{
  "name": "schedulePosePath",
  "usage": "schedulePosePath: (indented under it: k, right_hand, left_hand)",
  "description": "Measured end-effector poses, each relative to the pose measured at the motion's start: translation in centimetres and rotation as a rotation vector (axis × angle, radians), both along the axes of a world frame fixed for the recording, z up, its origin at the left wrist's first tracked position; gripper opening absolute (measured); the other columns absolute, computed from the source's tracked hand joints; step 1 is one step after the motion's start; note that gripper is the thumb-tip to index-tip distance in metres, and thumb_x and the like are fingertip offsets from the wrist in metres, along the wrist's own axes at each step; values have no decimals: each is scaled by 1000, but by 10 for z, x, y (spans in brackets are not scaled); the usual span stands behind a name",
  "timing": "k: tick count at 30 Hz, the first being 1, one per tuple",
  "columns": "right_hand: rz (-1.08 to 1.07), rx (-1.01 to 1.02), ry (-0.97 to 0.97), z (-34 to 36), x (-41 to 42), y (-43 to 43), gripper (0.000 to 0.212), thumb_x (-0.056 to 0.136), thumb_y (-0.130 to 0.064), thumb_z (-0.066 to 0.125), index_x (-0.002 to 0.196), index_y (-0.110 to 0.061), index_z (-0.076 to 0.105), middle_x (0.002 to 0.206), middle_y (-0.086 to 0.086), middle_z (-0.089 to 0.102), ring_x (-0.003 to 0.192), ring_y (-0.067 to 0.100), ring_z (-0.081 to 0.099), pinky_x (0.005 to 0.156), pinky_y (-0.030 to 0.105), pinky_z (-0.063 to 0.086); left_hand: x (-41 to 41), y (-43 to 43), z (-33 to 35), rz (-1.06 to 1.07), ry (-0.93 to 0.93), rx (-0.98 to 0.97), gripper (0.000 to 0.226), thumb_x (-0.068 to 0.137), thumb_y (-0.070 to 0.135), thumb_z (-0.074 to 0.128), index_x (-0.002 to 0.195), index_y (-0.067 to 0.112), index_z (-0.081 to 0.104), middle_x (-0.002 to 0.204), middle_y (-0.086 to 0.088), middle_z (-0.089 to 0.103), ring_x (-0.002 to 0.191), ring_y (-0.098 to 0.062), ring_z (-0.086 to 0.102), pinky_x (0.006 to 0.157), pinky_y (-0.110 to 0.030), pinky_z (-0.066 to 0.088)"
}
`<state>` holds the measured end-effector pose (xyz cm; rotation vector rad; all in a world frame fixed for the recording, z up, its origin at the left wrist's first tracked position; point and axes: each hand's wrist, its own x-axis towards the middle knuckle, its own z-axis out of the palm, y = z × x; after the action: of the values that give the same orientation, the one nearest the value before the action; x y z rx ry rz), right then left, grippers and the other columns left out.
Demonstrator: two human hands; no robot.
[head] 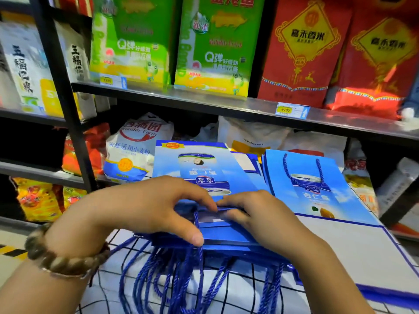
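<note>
A: Shop aisle. Dark metal shelf [204,103] across the back, green sacks [133,41] and red sacks [303,53] on top, flour sack [133,150] below. Price tag [292,110] on the shelf lip.
B: Work surface?
A: White box [340,241] in front, grid cloth [238,291] nearer the camera. On them, stack [226,236] of flat blue paper bags, cords [172,279] hanging off the near edge over the cloth.
B: Left hand?
A: Left hand [145,209], bead bracelet [61,261] at the wrist. Fingers curled over the mouth of the top bag [204,164], thumb pressed on the near edge of the stack. Gripping, not released.
B: Right hand?
A: Right hand [260,216] just beside, fingertips close to the left's. Pinching the same rim, fingers curled, thumb tucked in.
B: Top bag where?
A: Flat on the stack, print upside down, bottom end toward the shelf. Mouth under both hands.
B: Anything else blue?
A: Second bag [317,184] to the right, flat, fanned off the pile, own cord lying on its face. Untouched.
B: Progress?
A: Early, by the look. Probably prying the top bag's mouth open, or peeling it off the pile; cannot tell which. Rim perhaps slightly parted, bag not lifted, not squared out. Whole stack left under it, many cords, so many bags to go. No opened bag anywhere in view.
</note>
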<state>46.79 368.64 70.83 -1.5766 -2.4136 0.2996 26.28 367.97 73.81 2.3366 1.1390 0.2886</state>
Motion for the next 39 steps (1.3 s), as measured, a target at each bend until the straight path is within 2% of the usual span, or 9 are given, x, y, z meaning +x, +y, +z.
schedulePosePath:
  k: [5, 8, 12, 16, 20, 23, 32, 36, 39]
  right_hand:
    - [-30, 7, -5, 4, -8, -2, 25, 92, -44, 43, 111, -43, 59, 112, -8, 65, 105, 18, 51, 73, 31, 42]
    - [-21, 14, -17, 4, -9, -2, 28, 92, -47, 43, 115, -42, 58, 116, -8, 64, 108, 18, 50, 75, 31, 42]
    - [-30, -7, 24, 1, -8, -4, 36, 86, -51, 51, 119, -39, 56, 122, -12, 61, 113, 14, 52, 87, 33, 45]
    - [31, -124, 346, 1, -4, -6, 18, 87, -33, 58, 100, -23, 64, 92, -9, 67, 85, 4, 59, 82, 33, 48]
    - [100, -346, 762, 13, 2, -16, 33, 95, -21, 43, 77, -9, 68, 87, 1, 70, 81, 2, 60, 78, 13, 46]
    - [184, -395, 741, 18, 0, -21, 22, 87, -10, 56, 69, -17, 66, 87, -10, 64, 83, -5, 58, 74, 5, 41]
    - [121, -204, 480, 23, -22, -12, 20, 79, -22, 69, 61, -18, 60, 69, -7, 54, 58, 1, 46, 62, 17, 38]
    - [-37, -193, 767, 36, -23, -5, 22, 86, -14, 56, 64, -15, 55, 71, 13, 62, 50, 5, 51, 55, 24, 39]
    - [-134, -158, 913, 50, -18, 5, 20, 90, -12, 49, 70, -12, 53, 70, 13, 65, 44, 12, 58, 46, 24, 45]
  left_hand:
    - [3, -4, -10, -68, 141, 48, 31, 72, 35, 74, 85, 54, 54, 143, 31, 17, 117, 23, 13, 91, 0, 14]
    - [7, -7, -12, -59, 115, 137, 22, 75, 36, 72, 71, 48, 53, 144, 28, 22, 119, 22, 12, 90, 4, 13]
    - [14, -8, -7, -2, -78, 180, 18, 73, 44, 66, 61, 39, 53, 120, 17, 56, 107, 18, 41, 81, 4, 27]
    - [19, 5, -8, 224, -439, 27, 19, 83, 29, 65, 68, 16, 64, 65, 3, 64, 60, 0, 54, 59, -19, 42]
    - [26, 12, -4, 394, -602, -22, 28, 90, 13, 53, 63, 8, 59, 63, -3, 66, 50, 1, 55, 50, -7, 38]
    - [28, 15, -1, 457, -682, -32, 28, 91, 12, 53, 66, 0, 59, 60, -6, 62, 54, -11, 56, 44, -6, 36]
    - [29, 16, 2, 471, -636, -17, 22, 86, 19, 61, 66, 11, 67, 58, -1, 63, 46, -4, 52, 45, -9, 36]
    - [24, 14, -3, 569, -473, 254, 17, 74, 43, 69, 83, 34, 59, 77, 12, 57, 64, 1, 53, 63, -20, 40]
    - [25, 0, 2, 660, -371, 417, 40, 72, 59, 50, 70, 20, 62, 55, 4, 50, 53, -10, 45, 55, -30, 34]
